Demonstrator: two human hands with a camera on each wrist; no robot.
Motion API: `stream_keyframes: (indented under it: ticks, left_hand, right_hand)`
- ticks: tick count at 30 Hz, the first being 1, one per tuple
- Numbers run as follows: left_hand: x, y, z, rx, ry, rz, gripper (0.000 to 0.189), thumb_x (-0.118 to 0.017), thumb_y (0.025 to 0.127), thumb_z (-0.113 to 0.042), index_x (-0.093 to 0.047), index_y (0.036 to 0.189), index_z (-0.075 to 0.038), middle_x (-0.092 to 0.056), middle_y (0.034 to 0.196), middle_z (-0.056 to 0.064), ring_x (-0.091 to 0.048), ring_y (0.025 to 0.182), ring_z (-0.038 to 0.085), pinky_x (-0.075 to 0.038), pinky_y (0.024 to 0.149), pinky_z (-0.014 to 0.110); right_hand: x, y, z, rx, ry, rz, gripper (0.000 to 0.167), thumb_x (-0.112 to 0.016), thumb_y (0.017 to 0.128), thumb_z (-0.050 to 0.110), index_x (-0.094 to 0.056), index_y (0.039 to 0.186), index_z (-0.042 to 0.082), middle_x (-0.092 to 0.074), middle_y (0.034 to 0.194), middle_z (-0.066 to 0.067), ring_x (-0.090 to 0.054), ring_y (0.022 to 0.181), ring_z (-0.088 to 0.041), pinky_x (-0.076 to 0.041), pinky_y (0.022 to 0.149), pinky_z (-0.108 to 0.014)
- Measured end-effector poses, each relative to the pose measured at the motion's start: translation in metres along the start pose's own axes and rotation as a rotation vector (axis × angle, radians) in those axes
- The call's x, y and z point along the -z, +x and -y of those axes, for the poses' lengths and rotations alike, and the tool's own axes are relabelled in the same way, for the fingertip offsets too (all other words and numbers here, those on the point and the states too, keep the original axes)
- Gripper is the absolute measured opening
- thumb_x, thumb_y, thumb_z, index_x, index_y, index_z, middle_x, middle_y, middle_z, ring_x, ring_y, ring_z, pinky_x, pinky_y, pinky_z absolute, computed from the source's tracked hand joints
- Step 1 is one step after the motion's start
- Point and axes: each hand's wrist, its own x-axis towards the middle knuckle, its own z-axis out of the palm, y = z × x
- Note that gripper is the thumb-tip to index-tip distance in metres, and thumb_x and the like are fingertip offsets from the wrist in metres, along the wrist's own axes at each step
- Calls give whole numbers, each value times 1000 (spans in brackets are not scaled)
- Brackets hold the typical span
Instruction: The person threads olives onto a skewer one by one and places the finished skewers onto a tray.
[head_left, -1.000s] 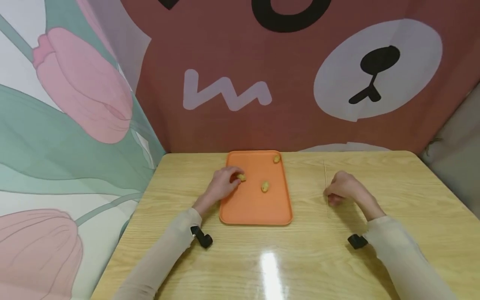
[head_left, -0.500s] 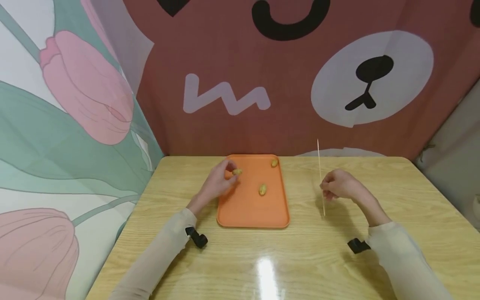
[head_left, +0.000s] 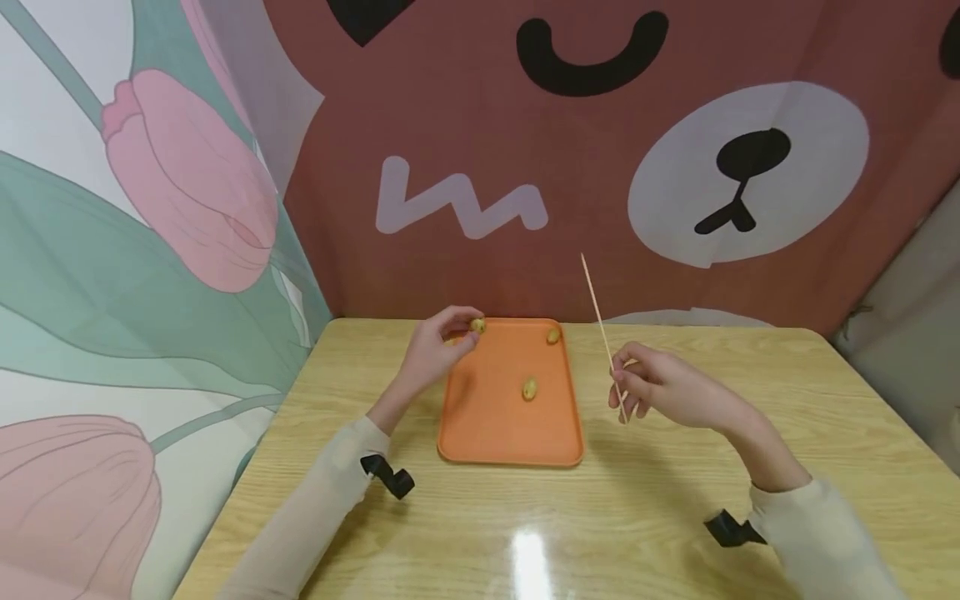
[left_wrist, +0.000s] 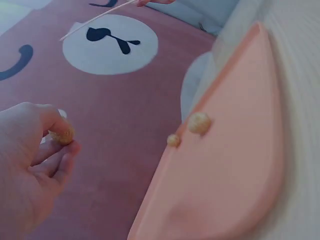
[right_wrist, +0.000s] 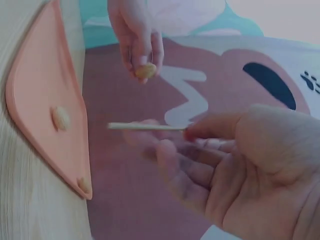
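Observation:
My left hand [head_left: 437, 350] pinches a small yellow, potato-like oval piece [head_left: 478, 326] between thumb and fingertips, above the far left part of the orange tray [head_left: 487, 433]. A thin bamboo skewer [head_left: 597, 312] is pinched near its lower end by my right hand [head_left: 667, 385], raised to the right of the tray. The skewer leans up and to the left, its tip apart from the held piece. On the tray lie two similar pieces: one right of the middle [head_left: 529, 389] and one in the far right corner [head_left: 553, 336]. In the right wrist view the skewer's near end [right_wrist: 145, 126] sticks out from the fingers.
The tray lies on a light wooden table [head_left: 675, 533]. Behind the table hangs a red-brown cloth [head_left: 585, 150] with a bear print. A floral cloth [head_left: 172, 350] hangs at the left. A black wrist mount [head_left: 387, 477] sits on each sleeve.
My left hand has lifted its oval piece off the tray and toward the far edge. My right hand has raised the skewer from the table, tilting it and moving left.

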Motion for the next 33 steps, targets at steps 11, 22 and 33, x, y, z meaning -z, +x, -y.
stream_keyframes:
  ticks: [11,22,33]
  left_hand:
    - [4,0,-24,119,-548,-21,34,-67,99,-1,-60,131,6,-64,127,25,-66,111,39,-53,96,46]
    - [7,8,-52,234,-937,-152,32,-63,100,-1,-60,131,6,-62,127,26,-67,110,31,-48,103,46]
    - [8,5,-63,357,-1095,-172,37,-62,102,-3,-56,137,7,-58,135,26,-59,125,35,-45,106,40]
  right_hand:
    - [-33,-2,24,291,-116,-293,14,-61,102,3,-67,107,14,-56,66,4,-47,50,-12,-40,42,-27]
    - [-47,5,21,538,-197,-500,32,-69,86,-14,-73,102,14,-46,62,14,-37,49,-4,-33,44,-20]
    - [-48,7,16,471,-226,-523,29,-68,90,-8,-72,102,17,-43,60,15,-35,47,-5,-35,45,-21]
